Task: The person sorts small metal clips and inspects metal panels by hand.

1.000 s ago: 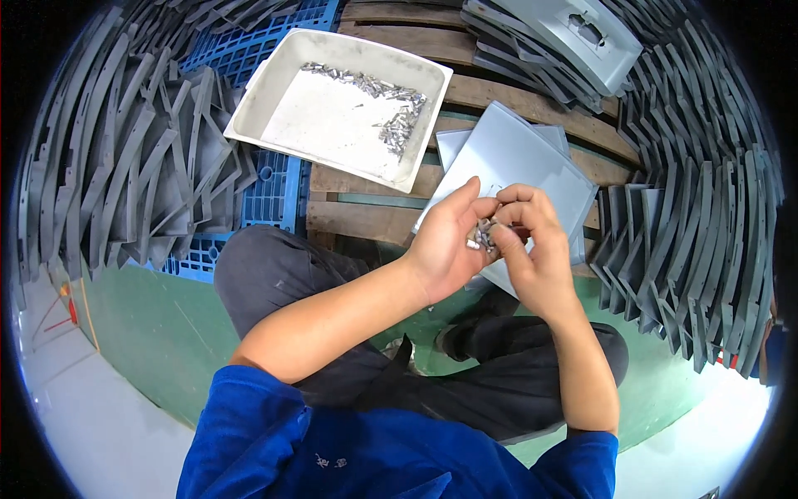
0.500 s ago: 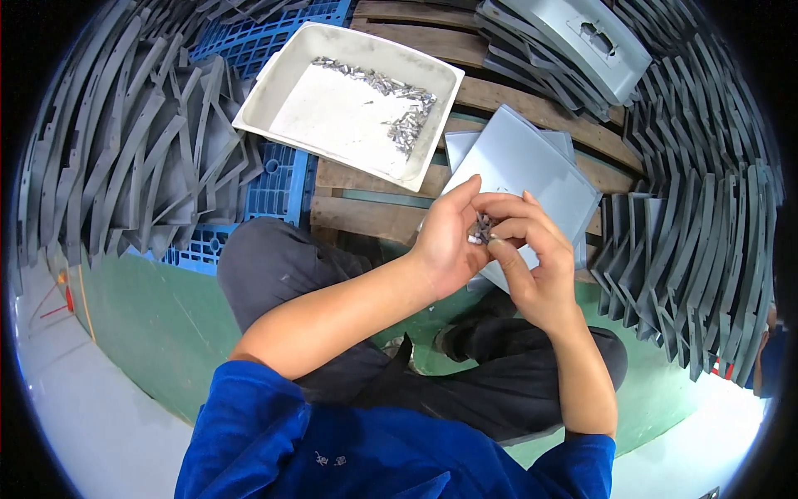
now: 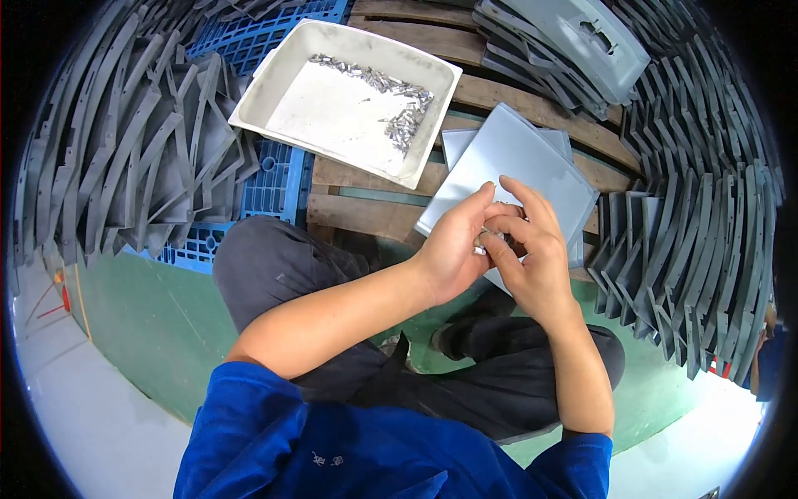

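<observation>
My left hand (image 3: 455, 249) is cupped palm up around a few small silvery metal pieces (image 3: 480, 248), most of them hidden by fingers. Over that palm, my right hand (image 3: 536, 254) bends its thumb and fingers in among the pieces; what its fingertips pinch is too covered to make out. Both hands are above flat light-grey panels (image 3: 517, 162) stacked crosswise. Beyond them to the left, a white plastic tub (image 3: 283, 116) holds many more small metal pieces (image 3: 407, 125), heaped along its far and right sides.
Wooden pallet slats (image 3: 366, 214) lie under the tub and panels, with a blue plastic pallet (image 3: 278, 179) to their left. Grey bent metal parts (image 3: 141, 150) are stacked at left, and more folded panels (image 3: 698, 249) at right. A large grey panel with a cutout (image 3: 582, 50) leans at the far right.
My right fingers have closed further over the left palm, so fewer metal pieces show. The right index finger has lifted and straightened somewhat.
</observation>
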A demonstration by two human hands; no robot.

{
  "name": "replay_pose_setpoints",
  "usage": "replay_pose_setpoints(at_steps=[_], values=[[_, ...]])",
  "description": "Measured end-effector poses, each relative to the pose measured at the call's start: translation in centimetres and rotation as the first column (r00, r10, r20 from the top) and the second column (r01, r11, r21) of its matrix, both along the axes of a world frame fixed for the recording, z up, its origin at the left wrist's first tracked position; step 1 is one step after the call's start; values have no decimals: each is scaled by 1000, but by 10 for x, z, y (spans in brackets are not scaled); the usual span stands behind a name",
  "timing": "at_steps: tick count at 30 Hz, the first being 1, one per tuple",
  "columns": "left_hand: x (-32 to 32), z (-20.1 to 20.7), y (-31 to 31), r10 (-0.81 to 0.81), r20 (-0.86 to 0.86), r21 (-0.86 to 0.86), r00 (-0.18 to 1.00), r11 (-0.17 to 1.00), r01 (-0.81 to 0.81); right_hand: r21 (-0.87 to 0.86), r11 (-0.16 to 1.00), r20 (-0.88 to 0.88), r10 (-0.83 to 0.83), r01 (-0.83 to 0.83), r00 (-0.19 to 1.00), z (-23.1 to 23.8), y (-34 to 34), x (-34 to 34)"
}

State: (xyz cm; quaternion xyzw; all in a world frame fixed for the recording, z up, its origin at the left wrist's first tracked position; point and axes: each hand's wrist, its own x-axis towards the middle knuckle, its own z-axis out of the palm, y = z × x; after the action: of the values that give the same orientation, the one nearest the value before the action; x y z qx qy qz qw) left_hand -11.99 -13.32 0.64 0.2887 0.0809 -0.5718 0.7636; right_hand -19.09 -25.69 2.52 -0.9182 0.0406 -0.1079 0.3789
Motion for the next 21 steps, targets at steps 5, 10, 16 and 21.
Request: replay_pose_setpoints(at_steps=[5, 10, 16, 21], values=[[-2, -5, -3, -34, -5, 28, 999, 999, 34, -73, 996, 32, 59, -57, 998, 3, 0, 1], [7, -32, -4, 121, 55, 176, 991, 976, -129, 711, 683, -94, -146, 169, 985, 3, -15, -1], [21, -21, -4, 119, -55, 216, 991, 971, -104, 864, 437, -134, -278, 249, 951, 14, -41, -2], [25, -20, -3, 69, -101, 55, 993, 996, -64, 838, 407, -351, -107, 363, 930, 5, -31, -3]])
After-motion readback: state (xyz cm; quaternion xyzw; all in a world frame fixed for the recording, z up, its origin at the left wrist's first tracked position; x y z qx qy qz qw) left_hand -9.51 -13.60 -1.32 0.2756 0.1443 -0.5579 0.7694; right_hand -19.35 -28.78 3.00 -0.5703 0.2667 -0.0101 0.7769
